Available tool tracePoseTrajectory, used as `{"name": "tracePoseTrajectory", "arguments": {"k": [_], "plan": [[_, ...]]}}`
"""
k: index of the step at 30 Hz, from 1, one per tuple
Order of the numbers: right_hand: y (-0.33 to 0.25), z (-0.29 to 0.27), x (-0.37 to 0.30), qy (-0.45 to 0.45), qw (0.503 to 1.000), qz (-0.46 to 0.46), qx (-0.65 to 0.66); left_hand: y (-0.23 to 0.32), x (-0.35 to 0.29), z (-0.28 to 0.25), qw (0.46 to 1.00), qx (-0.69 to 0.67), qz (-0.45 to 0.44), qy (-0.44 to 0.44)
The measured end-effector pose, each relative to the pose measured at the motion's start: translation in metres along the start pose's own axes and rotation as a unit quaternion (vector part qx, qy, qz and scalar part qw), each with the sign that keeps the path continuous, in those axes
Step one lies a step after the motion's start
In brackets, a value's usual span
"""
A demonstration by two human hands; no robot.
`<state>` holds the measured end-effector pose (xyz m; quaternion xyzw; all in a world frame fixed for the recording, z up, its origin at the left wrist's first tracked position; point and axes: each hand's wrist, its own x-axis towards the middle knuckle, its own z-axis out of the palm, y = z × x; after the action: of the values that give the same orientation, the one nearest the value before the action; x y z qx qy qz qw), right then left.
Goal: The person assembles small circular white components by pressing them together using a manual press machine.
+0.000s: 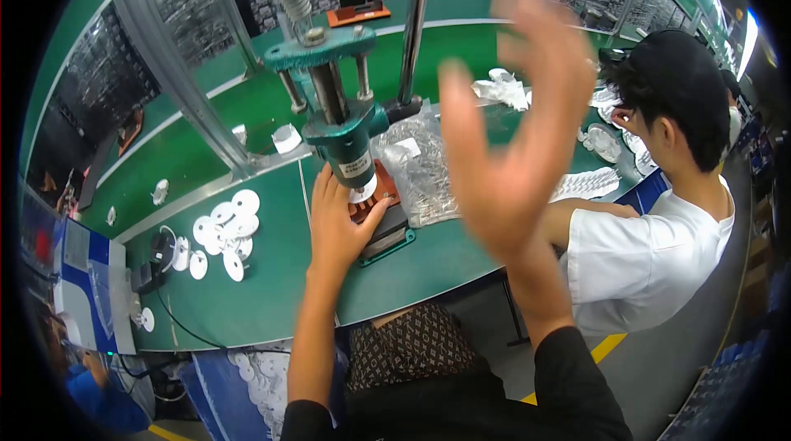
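A green hand press (pixel 346 132) stands on the green bench before me, its ram just over a white disc (pixel 362 192) on an orange fixture (pixel 386 183). My left hand (pixel 334 214) grips the fixture, fingers along its left side and thumb across its near edge; the fingertips are partly hidden by the press. My right hand (pixel 523 136) is raised in the air to the right of the press, blurred by motion, with thumb and fingers apart and nothing in it. Nearest to it is the press's metal lever (pixel 416 25).
White discs with stems (pixel 227 225) lie in a loose group at left, beside a black cable (pixel 185 322). Right of the press lies a clear plastic bag of small parts (pixel 424 177). A person in a white shirt (pixel 651 260) sits close at right, near white parts (pixel 601 143).
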<state>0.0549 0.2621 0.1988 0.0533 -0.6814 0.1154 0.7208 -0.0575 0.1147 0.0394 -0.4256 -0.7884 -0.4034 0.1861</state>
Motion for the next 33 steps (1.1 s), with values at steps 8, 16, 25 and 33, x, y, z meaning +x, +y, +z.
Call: {"name": "tracePoseTrajectory", "arguments": {"k": [8, 16, 25, 33], "plan": [[0.023, 0.034, 0.079, -0.161, 0.931, 0.259, 0.202, -0.007, -0.004, 0.009, 0.999, -0.045, 0.023, 0.019], [-0.023, -0.079, -0.12, 0.048, 0.927, 0.165, 0.334, -0.013, -0.008, 0.009, 0.999, -0.042, 0.02, 0.009], [-0.016, -0.004, 0.019, 0.023, 0.873, 0.223, 0.433, -0.006, -0.016, 0.014, 0.997, 0.014, 0.028, 0.077], [-0.015, -0.014, -0.07, -0.01, 0.848, 0.378, 0.373, 0.001, -0.052, -0.015, 0.99, 0.055, 0.068, 0.107]]}}
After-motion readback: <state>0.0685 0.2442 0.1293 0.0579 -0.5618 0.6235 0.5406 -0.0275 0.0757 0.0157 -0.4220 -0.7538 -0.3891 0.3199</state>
